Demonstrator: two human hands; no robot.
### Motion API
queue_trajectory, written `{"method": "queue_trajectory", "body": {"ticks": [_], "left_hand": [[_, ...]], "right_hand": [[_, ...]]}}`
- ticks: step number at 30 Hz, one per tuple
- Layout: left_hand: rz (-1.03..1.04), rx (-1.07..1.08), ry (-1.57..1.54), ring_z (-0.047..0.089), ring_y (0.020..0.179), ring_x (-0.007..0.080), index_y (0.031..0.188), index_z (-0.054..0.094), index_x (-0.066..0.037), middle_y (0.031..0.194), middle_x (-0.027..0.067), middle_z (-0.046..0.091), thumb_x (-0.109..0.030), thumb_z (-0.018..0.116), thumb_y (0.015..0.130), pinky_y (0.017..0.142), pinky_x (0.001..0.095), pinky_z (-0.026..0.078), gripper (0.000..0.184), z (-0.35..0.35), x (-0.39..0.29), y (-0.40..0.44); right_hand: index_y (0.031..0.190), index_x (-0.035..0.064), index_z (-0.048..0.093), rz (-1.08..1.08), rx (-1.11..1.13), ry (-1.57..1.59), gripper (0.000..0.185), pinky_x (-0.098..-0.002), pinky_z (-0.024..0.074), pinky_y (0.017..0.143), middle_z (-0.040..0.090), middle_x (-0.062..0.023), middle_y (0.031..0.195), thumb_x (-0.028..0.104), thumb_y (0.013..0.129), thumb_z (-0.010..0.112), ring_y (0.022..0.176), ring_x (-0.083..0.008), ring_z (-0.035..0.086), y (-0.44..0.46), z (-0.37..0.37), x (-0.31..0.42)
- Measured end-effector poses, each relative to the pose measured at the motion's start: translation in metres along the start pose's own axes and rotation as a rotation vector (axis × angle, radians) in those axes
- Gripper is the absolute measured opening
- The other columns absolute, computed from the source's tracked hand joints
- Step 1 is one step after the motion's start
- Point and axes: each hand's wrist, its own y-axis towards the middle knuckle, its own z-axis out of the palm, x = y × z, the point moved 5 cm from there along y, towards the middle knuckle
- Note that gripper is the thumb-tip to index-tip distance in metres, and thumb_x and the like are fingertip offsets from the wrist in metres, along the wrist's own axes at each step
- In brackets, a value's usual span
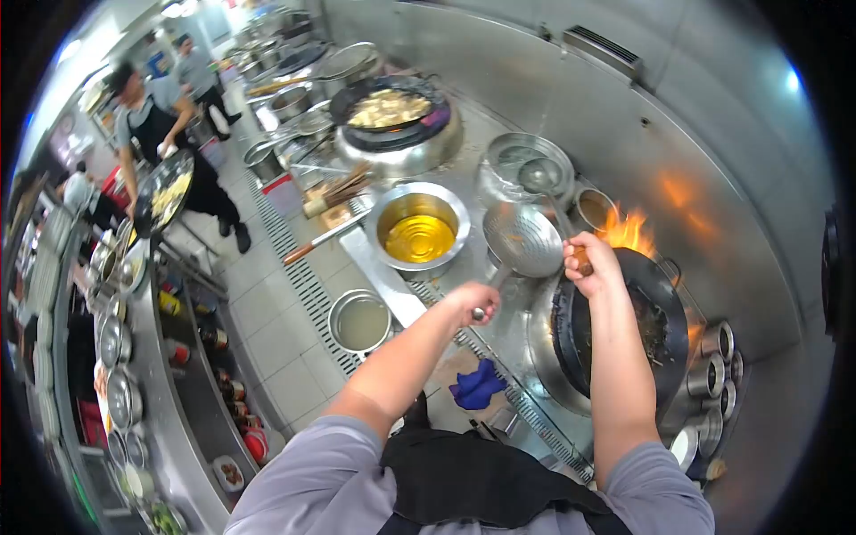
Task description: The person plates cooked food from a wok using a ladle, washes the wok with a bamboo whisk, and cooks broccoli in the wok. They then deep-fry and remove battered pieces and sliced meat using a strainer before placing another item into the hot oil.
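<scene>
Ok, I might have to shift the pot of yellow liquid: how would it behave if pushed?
The pot looks like rigid metal, so it should keep its shape. The yellow liquid probably adds weight and could slosh. Its surface sits below the rim, so a slow push may not spill it, though a jolt might.

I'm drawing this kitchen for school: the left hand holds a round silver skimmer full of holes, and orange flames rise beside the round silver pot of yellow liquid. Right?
Not quite: the orange flames rise beside the big black wok, not the round silver pot. The head view shows it. The left hand does hold the silver skimmer.
</scene>
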Motion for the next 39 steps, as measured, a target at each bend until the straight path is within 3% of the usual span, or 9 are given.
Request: {"method": "queue_trajectory", "body": {"ticks": [8,12,15,18,23,27,30,35,39], "left_hand": [[0.196,-0.212,0.393,0.046,0.044,0.0121,0.087,0.054,0.001,0.062,0.0052,0.051,-0.006,0.06,0.074,0.036,0.0289,0.039,0.016,-0.03,-0.021,-0.007],[0.454,-0.554,0.988,0.058,0.101,0.0413,0.116,0.044,0.009,0.102,0.0324,0.059,-0.01,0.053,0.077,0.089,0.0446,0.046,0.045,-0.045,-0.015,-0.029],[0.37,-0.537,0.962,0.06,0.099,0.0391,0.122,0.04,0.011,0.102,0.031,0.06,-0.011,0.055,0.076,0.086,0.0459,0.048,0.054,-0.05,-0.008,-0.023],[0.444,-0.382,0.87,0.061,0.053,0.0349,0.063,0.058,0.006,0.064,0.0218,0.062,-0.009,0.055,0.073,0.053,0.0413,0.052,0.018,-0.045,-0.001,0.005],[0.029,0.039,-0.005,0.051,0.042,0.0158,0.064,0.058,0.002,0.053,0.0062,0.054,-0.011,0.059,0.077,0.039,0.0291,0.042,0.018,-0.046,0.032,0.004],[-0.029,0.001,-0.031,0.052,0.045,0.0141,0.084,0.06,0.002,0.057,0.0058,0.054,-0.009,0.06,0.076,0.04,0.0286,0.043,0.014,-0.056,0.068,0.003],[0.045,-0.047,0.137,0.054,0.047,0.0133,0.137,0.032,-0.008,0.072,0.0075,0.057,-0.013,0.061,0.079,0.042,0.0285,0.047,0.065,-0.067,0.084,-0.01],[0.192,-0.332,0.274,0.059,0.051,0.0174,0.139,0.031,-0.006,0.078,0.0131,0.061,-0.018,0.062,0.081,0.042,0.0306,0.049,0.066,-0.078,0.106,-0.054],[0.341,-0.477,0.451,0.066,0.069,0.0287,0.134,0.037,-0.001,0.092,0.0208,0.065,-0.023,0.065,0.075,0.064,0.0354,0.055,0.069,-0.088,0.128,-0.085]], "right_hand": [[0.074,0.004,0.051,-0.179,-0.188,-0.427,0.008,-0.0269,0.0299,0.032,0.051,-0.0046,0.059,0.011,0.079,0.052,0.038,-0.0133,0.045,-0.047,-0.022,0.008],[0.076,0.0021,0.053,-0.327,-0.289,-0.685,0.009,-0.0286,0.0312,0.033,0.048,-0.0028,0.055,0.01,0.078,0.05,0.035,-0.0141,0.044,0.001,-0.02,0.02],[0.072,0.0059,0.048,-0.398,-0.245,-0.626,0.008,-0.0299,0.0281,0.03,0.04,-0.0011,0.05,0.01,0.079,0.049,0.032,-0.0138,0.038,0.057,-0.016,0.017],[0.069,0.0018,0.053,-0.313,-0.387,-1.053,0.015,-0.0314,0.0321,0.031,0.045,-0.0056,0.053,0.014,0.077,0.052,0.034,-0.0173,0.041,0.097,-0.014,0.015],[0.09,-0.0066,0.051,0.05,0.074,0.254,0.025,-0.0223,0.0309,0.032,0.053,-0.0017,0.062,0.013,0.075,0.058,0.044,-0.0087,0.045,0.115,-0.026,0.013],[0.102,-0.0144,0.045,-0.004,0.172,0.407,0.04,-0.0193,0.0285,0.032,0.048,-0.0004,0.066,0.013,0.077,0.06,0.044,-0.0059,0.041,0.081,-0.036,0.014],[0.111,-0.0169,0.039,-0.049,0.293,0.554,0.043,-0.0202,0.0249,0.032,0.043,0.0007,0.067,0.011,0.082,0.055,0.042,-0.0047,0.034,0.025,-0.052,0.019],[0.129,-0.0096,0.03,0.003,0.508,0.512,0.05,-0.0218,0.0267,0.033,0.039,0.0033,0.061,0.014,0.088,0.049,0.038,-0.0045,0.032,-0.071,-0.127,0.015],[0.119,-0.0063,0.039,-0.039,0.156,0.235,0.04,-0.0223,0.0276,0.035,0.042,0.0021,0.061,0.015,0.087,0.051,0.041,-0.0059,0.035,-0.161,-0.168,-0.002]]}}
